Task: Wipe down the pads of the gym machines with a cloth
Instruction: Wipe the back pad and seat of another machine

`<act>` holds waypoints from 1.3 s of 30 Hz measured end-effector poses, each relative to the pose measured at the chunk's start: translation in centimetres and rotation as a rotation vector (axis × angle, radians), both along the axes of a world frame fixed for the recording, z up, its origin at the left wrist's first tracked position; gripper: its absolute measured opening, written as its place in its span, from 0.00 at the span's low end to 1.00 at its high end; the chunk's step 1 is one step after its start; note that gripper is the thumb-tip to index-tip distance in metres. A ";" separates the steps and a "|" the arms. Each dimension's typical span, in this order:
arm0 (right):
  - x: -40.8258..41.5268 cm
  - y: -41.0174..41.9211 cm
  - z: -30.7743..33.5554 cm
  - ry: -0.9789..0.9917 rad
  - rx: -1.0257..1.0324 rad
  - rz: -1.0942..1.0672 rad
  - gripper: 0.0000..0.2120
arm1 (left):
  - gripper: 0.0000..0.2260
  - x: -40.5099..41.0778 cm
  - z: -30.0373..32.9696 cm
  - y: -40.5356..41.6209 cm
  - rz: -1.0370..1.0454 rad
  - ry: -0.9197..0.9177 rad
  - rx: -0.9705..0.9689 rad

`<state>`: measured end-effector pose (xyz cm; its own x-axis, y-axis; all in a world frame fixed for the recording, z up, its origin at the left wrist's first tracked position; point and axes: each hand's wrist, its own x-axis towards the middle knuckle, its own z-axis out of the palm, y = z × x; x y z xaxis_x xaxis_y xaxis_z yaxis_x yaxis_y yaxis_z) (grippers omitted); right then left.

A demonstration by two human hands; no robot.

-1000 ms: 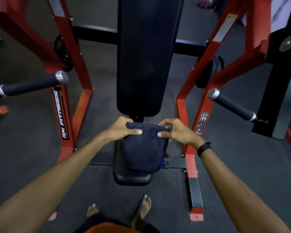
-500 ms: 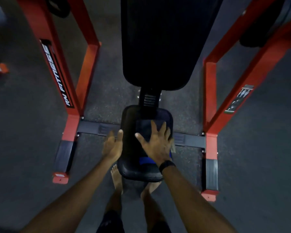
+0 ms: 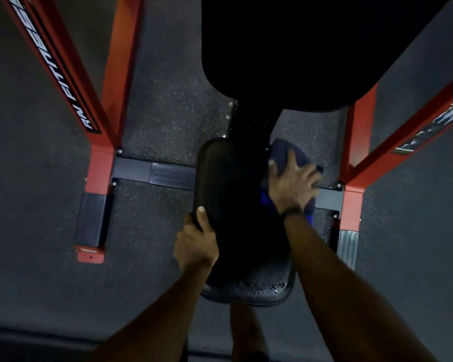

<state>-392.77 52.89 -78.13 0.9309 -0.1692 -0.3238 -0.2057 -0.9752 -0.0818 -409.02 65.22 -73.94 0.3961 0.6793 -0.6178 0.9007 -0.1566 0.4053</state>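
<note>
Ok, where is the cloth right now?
In the head view, the dark blue cloth lies under the right hand, on the seat pad's far right edge, just below the back pad.

Single head view, steeply downward (close above), facing seat pad (image 3: 230,194)

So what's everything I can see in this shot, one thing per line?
seat pad: 1, black, centre, front edge speckled with shiny spots
back pad: 1, black, top centre, above the seat pad
cloth: 1, dark blue, at the seat pad's far right edge, under the right hand
machine frame: red uprights left and right, white lettering on black strips
crossbar: 1, dark grey, low behind the seat pad, joining the uprights
floor: dark grey, speckled
wristband: 1, black, right wrist
left hand: grips the seat pad's left edge
right hand: fingers spread, pressing on the cloth
</note>
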 end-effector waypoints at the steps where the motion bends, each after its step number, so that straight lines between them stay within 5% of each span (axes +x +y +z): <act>1: 2.2 1.5 -0.9 0.000 -0.046 0.031 0.25 | 0.36 0.0 -0.5 0.1 -0.007 0.003 0.004; 6: -10.5 2.9 3.6 -0.053 0.086 0.497 0.21 | 0.27 -0.1 -0.4 -0.1 0.008 0.010 0.017; 9: -18.0 -2.2 8.3 0.020 0.187 0.463 0.22 | 0.25 0.1 0.2 -0.3 0.015 -0.019 0.003; 17: 6.2 -1.5 -3.2 -0.042 0.106 0.180 0.20 | 0.29 -0.1 -1.0 -0.1 -0.006 -0.069 -0.003; 21: -5.3 -3.1 0.6 -0.131 0.154 0.258 0.20 | 0.25 0.1 -0.4 -0.2 -0.001 -0.063 0.014; 25: -21.1 -5.7 7.8 0.017 0.283 0.166 0.22 | 0.24 0.1 -0.1 -0.2 0.015 -0.057 0.015; 30: -7.7 -5.0 2.1 -0.117 0.372 0.067 0.21 | 0.25 0.3 -0.2 -0.2 0.019 -0.072 0.022; 34: 5.1 -3.5 -3.5 -0.039 0.315 0.086 0.20 | 0.27 -0.1 -0.9 -0.2 0.009 -0.060 0.006; 39: -9.3 -6.0 1.3 -0.143 0.354 0.135 0.20 | 0.26 -0.1 -0.6 -0.2 -0.006 -0.058 0.016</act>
